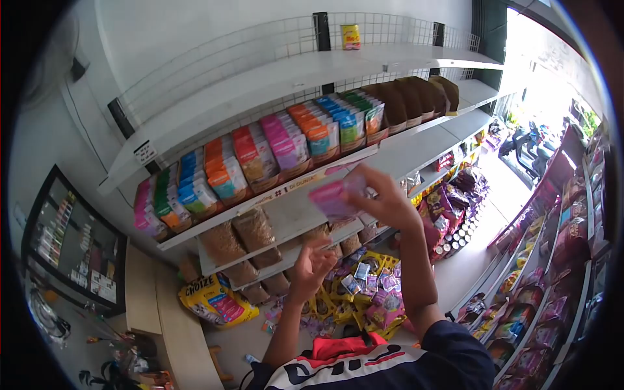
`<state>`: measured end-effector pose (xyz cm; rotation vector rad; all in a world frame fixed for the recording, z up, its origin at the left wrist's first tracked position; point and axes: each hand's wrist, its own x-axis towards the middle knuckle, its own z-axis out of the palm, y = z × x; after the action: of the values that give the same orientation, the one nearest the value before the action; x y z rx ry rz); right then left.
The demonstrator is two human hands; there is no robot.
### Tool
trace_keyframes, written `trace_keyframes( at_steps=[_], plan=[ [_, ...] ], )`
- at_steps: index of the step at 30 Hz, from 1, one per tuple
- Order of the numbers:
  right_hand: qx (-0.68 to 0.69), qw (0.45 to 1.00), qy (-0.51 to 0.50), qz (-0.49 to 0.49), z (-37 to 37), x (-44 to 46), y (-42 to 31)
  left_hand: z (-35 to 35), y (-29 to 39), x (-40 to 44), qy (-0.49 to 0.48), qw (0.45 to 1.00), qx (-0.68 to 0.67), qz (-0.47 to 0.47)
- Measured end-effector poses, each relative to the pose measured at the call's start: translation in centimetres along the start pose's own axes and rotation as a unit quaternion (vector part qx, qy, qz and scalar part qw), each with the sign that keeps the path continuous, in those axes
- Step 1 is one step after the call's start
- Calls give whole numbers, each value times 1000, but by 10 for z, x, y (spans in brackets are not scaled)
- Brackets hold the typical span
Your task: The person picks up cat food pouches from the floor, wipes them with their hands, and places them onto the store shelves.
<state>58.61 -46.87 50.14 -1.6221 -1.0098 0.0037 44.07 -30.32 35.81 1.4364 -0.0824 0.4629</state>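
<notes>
My right hand (380, 195) is closed on a purple packet (335, 197), held in the air in front of the shelves and somewhat blurred. Lower and to the left, my left hand (313, 266) is raised with its fingers apart and nothing in it. Behind both hands, a row of coloured pouches (286, 146) stands upright on the shelf (266, 198), in purple, orange, red, blue and green groups. Brown bags (416, 101) stand at the right end of that row. Clear bags of brown pellets (253, 229) lie on the shelf below.
A yellow tin (350, 37) sits on the top shelf. Yellow and purple packets (370, 286) are heaped on the floor, with a large yellow bag (218, 302) to their left. Stocked shelves (546, 279) line the right side. A framed glass panel (75, 240) is at the left.
</notes>
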Motion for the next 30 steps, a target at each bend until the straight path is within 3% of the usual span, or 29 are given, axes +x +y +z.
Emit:
trace_keyframes(
  at_steps=[1,2,5,9,11,13,16,19,22,25,28,30],
  plan=[
    [-53,997,-46,-32,-2,-1,-3,12,13,14,22,998,42,44],
    [-53,997,-40,-34,-3,0,-2,16,16,25,16,998,45,46],
    [-58,980,-96,-162,2,1,16,9,24,51,-5,983,177,49],
    [-122,971,-13,-206,-5,14,32,-7,36,97,24,944,307,119],
    [-114,980,-31,-162,-6,25,31,-23,33,130,46,866,405,290],
    [-91,992,-65,-67,-4,38,29,-36,30,158,45,868,402,288],
    [-50,993,-70,-76,11,80,71,-53,26,180,42,872,401,278],
    [-35,994,-70,-78,26,101,90,-58,26,190,73,912,369,163],
    [-50,994,-56,-76,30,119,87,-72,15,195,95,891,369,246],
    [-39,999,-4,21,41,120,72,-89,18,189,112,877,381,270],
    [-10,999,26,-32,58,131,89,-106,22,184,113,872,404,250],
    [1,998,43,-53,62,134,95,-111,26,187,82,914,351,185]
  ],
)
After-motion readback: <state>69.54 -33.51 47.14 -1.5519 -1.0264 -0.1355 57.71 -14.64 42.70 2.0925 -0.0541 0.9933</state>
